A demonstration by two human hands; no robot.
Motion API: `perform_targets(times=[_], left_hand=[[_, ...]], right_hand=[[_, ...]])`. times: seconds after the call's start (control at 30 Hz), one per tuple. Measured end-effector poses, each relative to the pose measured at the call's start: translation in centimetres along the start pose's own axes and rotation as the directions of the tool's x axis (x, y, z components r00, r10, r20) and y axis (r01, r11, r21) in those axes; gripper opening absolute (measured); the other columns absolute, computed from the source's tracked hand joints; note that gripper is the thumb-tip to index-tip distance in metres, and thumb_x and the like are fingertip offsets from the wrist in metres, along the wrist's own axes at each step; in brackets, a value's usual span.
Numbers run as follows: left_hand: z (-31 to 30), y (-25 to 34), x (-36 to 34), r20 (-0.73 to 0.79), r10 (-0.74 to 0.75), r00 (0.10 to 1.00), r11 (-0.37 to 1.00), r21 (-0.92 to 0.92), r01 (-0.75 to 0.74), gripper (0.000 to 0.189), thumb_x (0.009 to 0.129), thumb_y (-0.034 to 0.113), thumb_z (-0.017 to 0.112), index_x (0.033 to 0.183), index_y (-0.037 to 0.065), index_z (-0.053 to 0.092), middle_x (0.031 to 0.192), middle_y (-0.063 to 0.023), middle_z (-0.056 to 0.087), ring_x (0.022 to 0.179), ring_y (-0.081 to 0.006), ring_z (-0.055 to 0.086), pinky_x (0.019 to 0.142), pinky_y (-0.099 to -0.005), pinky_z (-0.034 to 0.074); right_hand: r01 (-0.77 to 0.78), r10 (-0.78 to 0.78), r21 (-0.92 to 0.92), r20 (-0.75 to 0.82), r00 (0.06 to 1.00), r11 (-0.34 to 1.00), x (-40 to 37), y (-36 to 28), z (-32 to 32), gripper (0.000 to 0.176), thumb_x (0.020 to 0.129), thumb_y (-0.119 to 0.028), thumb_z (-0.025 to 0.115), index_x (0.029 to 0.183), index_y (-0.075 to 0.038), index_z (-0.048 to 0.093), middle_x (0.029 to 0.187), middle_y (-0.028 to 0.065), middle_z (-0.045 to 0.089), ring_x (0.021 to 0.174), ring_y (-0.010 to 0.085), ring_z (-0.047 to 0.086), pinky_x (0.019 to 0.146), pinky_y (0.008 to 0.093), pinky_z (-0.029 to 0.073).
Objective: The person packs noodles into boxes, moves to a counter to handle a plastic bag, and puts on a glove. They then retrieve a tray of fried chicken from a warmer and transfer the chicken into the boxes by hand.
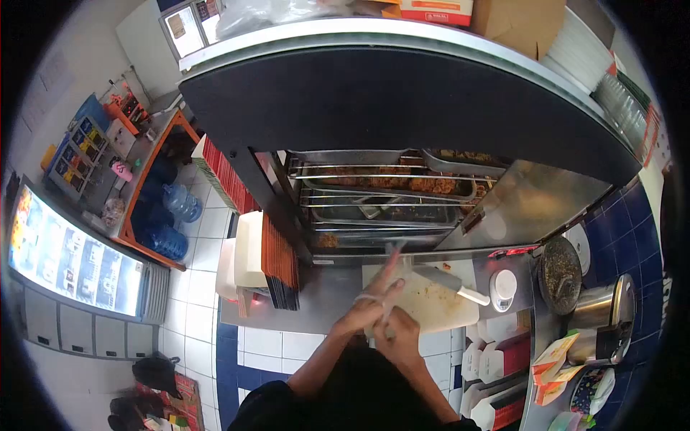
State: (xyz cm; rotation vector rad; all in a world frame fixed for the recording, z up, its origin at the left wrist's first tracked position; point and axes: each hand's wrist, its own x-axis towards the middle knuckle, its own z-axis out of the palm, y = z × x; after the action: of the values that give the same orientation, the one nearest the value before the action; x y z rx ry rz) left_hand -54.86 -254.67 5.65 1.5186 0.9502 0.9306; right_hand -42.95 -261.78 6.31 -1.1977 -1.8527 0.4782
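My left hand [370,307] reaches forward over the white cutting board [431,310], fingers stretched out. Thin clear plastic, which looks like a disposable glove [395,258], surrounds its fingertips; the outline is blurred. Just below and to the right, my right hand [399,334] is closed on the plastic near the left hand. Beside the hands lies a knife [471,295] with a white handle, its blade pointing left across the board. Brown crumbs and stains mark the board's surface.
Ahead stands a dark warming cabinet [402,100] with wire racks and trays of fried food [431,185]. Folded cartons [277,262] are stacked at left. To the right are a small white scale [504,287], a breading-covered pan [559,276] and a steel pot [593,316].
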Motion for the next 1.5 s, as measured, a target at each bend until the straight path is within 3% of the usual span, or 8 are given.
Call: perform_targets(times=[0.2, 0.43, 0.57, 0.77, 0.93, 1.2, 1.3, 1.5], left_hand=[[0.2, -0.4, 2.4, -0.319, 0.079, 0.944, 0.893, -0.399, -0.21, 0.065, 0.102, 0.03, 0.052, 0.156, 0.011, 0.022, 0.154, -0.0204, 0.036, 0.141, -0.0296, 0.039, 0.111, -0.0387, 0.039], [-8.0, 12.1, 7.7, -0.664, -0.137, 0.735, 0.886, -0.413, -0.208, 0.036, 0.1, 0.036, 0.056, 0.106, 0.001, 0.066, 0.086, -0.0063, 0.072, 0.069, -0.0142, 0.066, 0.063, -0.0254, 0.056], [-10.9, 13.3, 10.9, -0.618, -0.221, 0.754, 0.848, -0.504, -0.164, 0.03, 0.098, 0.03, 0.06, 0.102, 0.001, 0.066, 0.084, -0.0073, 0.071, 0.068, -0.0144, 0.066, 0.061, -0.0252, 0.057], [-9.2, 11.7, 12.3, -0.875, -0.111, 0.471, 0.807, -0.356, -0.472, 0.021, 0.094, 0.015, 0.063, 0.082, -0.001, 0.062, 0.073, -0.0051, 0.065, 0.062, -0.0115, 0.059, 0.056, -0.024, 0.051], [-5.9, 11.6, 4.7, -0.86, -0.114, 0.497, 0.976, -0.19, -0.105, 0.011, 0.09, 0.011, 0.064, 0.086, 0.0, 0.064, 0.082, -0.0084, 0.063, 0.068, -0.0138, 0.06, 0.067, -0.0298, 0.052], [0.3, 6.7, -5.3, -0.921, 0.149, 0.36, 0.984, 0.103, -0.144, 0.026, 0.091, 0.025, 0.069, 0.099, 0.001, 0.066, 0.078, 0.0029, 0.056, 0.064, -0.0087, 0.046, 0.055, -0.0273, 0.035], [1.3, 10.6, -7.9, -0.899, -0.305, 0.313, 0.926, -0.357, -0.123, 0.032, 0.087, 0.031, 0.078, 0.082, 0.004, 0.063, 0.068, 0.0047, 0.055, 0.059, -0.0061, 0.047, 0.052, -0.0246, 0.036], [-1.9, 8.3, -15.4, -0.698, -0.137, 0.703, 0.971, 0.047, 0.236, 0.036, 0.096, 0.033, 0.065, 0.081, 0.001, 0.071, 0.075, -0.0072, 0.07, 0.067, -0.0155, 0.064, 0.063, -0.0302, 0.051]], right_hand=[[0.027, -0.034, 0.06, 0.13, 0.991, 0.998, 0.7, -0.7, 1.0, 0.012, 0.077, -0.002, 0.069, 0.079, -0.004, 0.057, 0.075, 0.0119, 0.061, 0.07, 0.0307, 0.064, 0.063, 0.0404, 0.053], [-0.162, 0.126, 0.168, 0.208, 0.97, 0.972, 1.7, -1.0, -0.4, 0.011, 0.085, -0.005, 0.07, 0.082, -0.002, 0.059, 0.077, 0.0111, 0.064, 0.068, 0.0282, 0.066, 0.065, 0.0362, 0.053], [-0.209, 0.17, 0.186, 0.202, 0.964, 0.96, 0.8, -0.1, -0.6, 0.011, 0.086, -0.005, 0.07, 0.082, -0.002, 0.059, 0.078, 0.0109, 0.065, 0.068, 0.0264, 0.066, 0.066, 0.0345, 0.053], [-0.238, 0.215, 0.235, 0.122, 0.969, 0.942, 1.8, 0.2, -2.1, 0.012, 0.087, -0.003, 0.069, 0.082, 0.0, 0.058, 0.076, 0.011, 0.064, 0.069, 0.022, 0.066, 0.066, 0.0322, 0.052], [-0.231, 0.271, 0.433, -0.032, 0.962, 0.871, 2.9, 1.0, -3.9, 0.013, 0.095, -0.01, 0.063, 0.086, -0.001, 0.059, 0.078, 0.0081, 0.063, 0.072, 0.0159, 0.062, 0.067, 0.0297, 0.05], [-0.3, 0.439, 0.789, 0.043, 0.897, 0.536, 11.8, -2.5, -7.5, 0.039, 0.104, -0.041, 0.048, 0.105, -0.004, 0.057, 0.088, 0.0032, 0.062, 0.081, 0.0119, 0.059, 0.073, 0.027, 0.048], [-0.375, 0.46, 0.756, 0.111, 0.881, 0.537, 13.0, -2.5, -7.4, 0.031, 0.102, -0.033, 0.056, 0.11, -0.003, 0.059, 0.096, -0.0014, 0.062, 0.086, 0.0072, 0.055, 0.078, 0.0223, 0.043], [-0.298, 0.387, 0.805, 0.092, 0.917, 0.514, 11.4, -1.8, -4.6, 0.019, 0.089, -0.011, 0.072, 0.104, -0.003, 0.063, 0.094, -0.0028, 0.064, 0.084, 0.0033, 0.053, 0.078, 0.0202, 0.04]])
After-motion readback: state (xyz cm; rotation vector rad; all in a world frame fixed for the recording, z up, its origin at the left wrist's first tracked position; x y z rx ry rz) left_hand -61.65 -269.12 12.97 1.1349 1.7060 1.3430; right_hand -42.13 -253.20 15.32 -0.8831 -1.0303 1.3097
